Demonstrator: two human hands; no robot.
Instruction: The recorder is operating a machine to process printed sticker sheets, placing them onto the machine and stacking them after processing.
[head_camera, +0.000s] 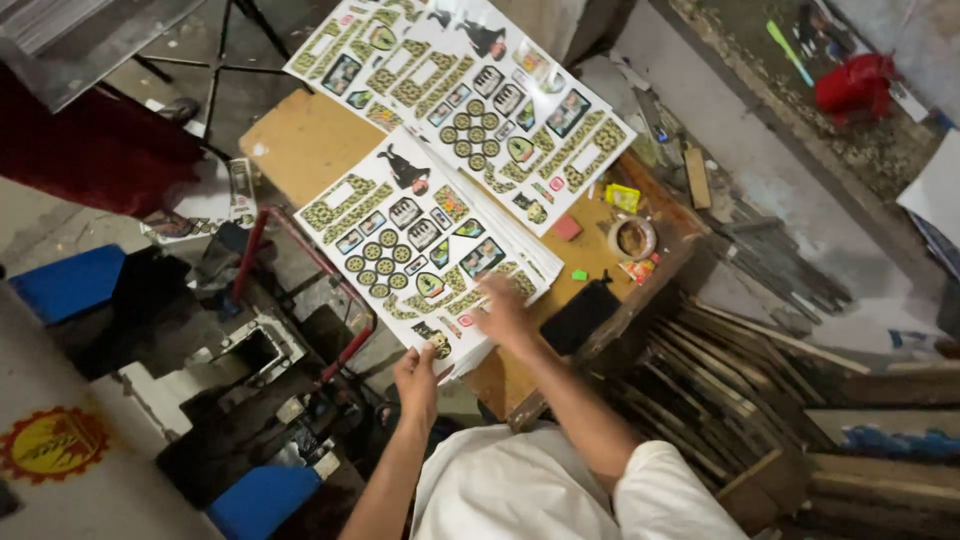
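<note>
Cluttered workshop here: concrete floor, a dark metal machine (250, 360) with a red-handled lever on the left, loose wooden slats (740, 390) stacked on the right, and in the middle a worn wooden table (300, 140) that everything happens on.

Biggest thing on the table is the far stack of printed sticker sheets (470, 90), fanned toward the top edge. Nearer the person is the near stack of sticker sheets (420, 240), same green-and-yellow patterned print, sitting at the table's front corner with its lower edge hanging a bit past the wood. That near stack is what both hands are on.

The left hand (418, 378) pinches the bottom corner of the near stack, fingers curled closed around the edge from below. The right hand (503, 312) lies on top near the lower right edge, fingers spread and pressing flat on the top sheet; it isn't gripping anything, more pinning or sliding.

My take on doing this well: keep the left pinch firm so the pile doesn't fan further, and use the flat right hand to square the edges or peel off only one sheet. Glossy sheets probably slip, so light even pressure beats a hard push.

Small stuff beside the stack: a black phone-like slab (580, 315), a tape roll (632, 238), a yellow packet (622, 197).
</note>
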